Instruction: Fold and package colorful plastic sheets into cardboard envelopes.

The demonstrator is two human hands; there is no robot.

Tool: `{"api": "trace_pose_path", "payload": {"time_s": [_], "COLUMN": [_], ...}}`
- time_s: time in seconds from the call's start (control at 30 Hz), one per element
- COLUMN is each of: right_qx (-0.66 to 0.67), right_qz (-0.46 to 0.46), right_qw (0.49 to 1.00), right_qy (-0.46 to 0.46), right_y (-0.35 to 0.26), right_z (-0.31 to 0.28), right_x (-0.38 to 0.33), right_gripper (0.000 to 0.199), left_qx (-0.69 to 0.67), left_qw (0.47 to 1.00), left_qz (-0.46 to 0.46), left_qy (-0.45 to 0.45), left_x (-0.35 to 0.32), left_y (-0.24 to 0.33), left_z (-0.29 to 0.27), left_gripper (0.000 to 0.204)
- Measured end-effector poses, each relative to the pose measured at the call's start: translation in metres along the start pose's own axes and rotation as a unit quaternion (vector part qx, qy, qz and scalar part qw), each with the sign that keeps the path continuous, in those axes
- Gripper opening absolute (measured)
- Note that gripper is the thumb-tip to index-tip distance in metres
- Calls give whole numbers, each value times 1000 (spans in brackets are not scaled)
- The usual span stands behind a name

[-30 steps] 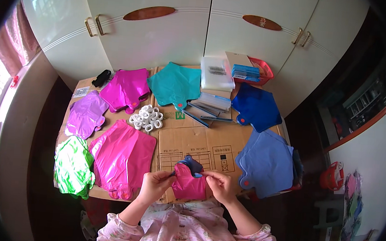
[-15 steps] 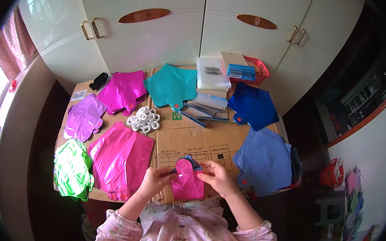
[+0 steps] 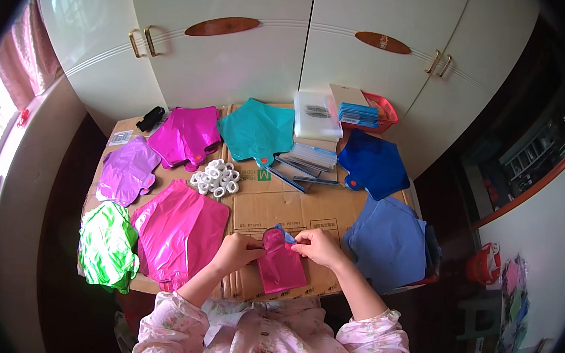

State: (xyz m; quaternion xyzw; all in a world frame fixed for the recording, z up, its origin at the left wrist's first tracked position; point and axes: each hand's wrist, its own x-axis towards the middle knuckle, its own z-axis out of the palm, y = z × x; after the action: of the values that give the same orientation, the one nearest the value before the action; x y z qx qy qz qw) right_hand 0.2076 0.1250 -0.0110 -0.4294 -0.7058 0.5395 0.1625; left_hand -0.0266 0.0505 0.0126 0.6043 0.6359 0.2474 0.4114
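Note:
Between both hands is a folded bundle of shiny pink foil (image 3: pixel 282 270), likely flat foil balloons, with a bit of blue foil (image 3: pixel 284 231) showing at its rounded top. My left hand (image 3: pixel 238 252) pinches the upper left side of the bundle. On the upper right side, my right hand (image 3: pixel 318 247) pinches the edge where pink and blue meet. The bundle hangs over the near part of the cardboard (image 3: pixel 253 204). Left of my left hand lies a stack of pink foil balloons (image 3: pixel 183 232); a stack of grey-blue ones (image 3: pixel 384 242) lies right of my right hand.
Foil stacks ring the cardboard: green-white (image 3: pixel 107 245), lilac (image 3: pixel 128 171), magenta (image 3: pixel 184 134), teal (image 3: pixel 257 130), dark blue (image 3: pixel 374 164). White rings (image 3: pixel 216 178) are heaped near the middle. Behind are clear sleeves (image 3: pixel 317 116), blue-edged packets (image 3: pixel 307 158) and a red basket (image 3: pixel 387 115), before a white cabinet (image 3: pixel 359 69).
The pink bundle has turned slightly, and less blue shows at its top. Both hands stay pinched on its sides. The whole view has shifted a little.

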Motion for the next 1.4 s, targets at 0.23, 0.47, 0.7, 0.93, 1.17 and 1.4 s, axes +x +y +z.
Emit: {"api": "trace_pose_path", "payload": {"time_s": [0.23, 0.47, 0.7, 0.93, 1.17, 1.4], "right_qx": [-168, -198, -324, -359, -374, -418], "right_qz": [-169, -247, -316, -386, -438, -425], "right_qw": [967, 947, 885, 841, 809, 790], "right_qy": [83, 56, 111, 121, 118, 141], "right_y": [-6, -6, -7, -15, -10, -8], "right_z": [2, 0, 7, 25, 25, 27], "right_x": [-7, -8, -8, -5, -2, -12], "right_gripper": [8, 4, 10, 10, 3, 6], "left_qx": [77, 321, 461, 415, 416, 423], "left_qw": [986, 887, 795, 839, 836, 826], "left_qz": [131, 310, 390, 346, 352, 367], "left_qy": [65, 117, 60, 66, 69, 62], "left_x": [-8, -29, -38, -38, -37, -38], "left_y": [-9, -11, 5, 9, 5, 6], "left_z": [7, 24, 27, 27, 28, 27], "left_gripper": [18, 13, 14, 15, 17, 16]}}
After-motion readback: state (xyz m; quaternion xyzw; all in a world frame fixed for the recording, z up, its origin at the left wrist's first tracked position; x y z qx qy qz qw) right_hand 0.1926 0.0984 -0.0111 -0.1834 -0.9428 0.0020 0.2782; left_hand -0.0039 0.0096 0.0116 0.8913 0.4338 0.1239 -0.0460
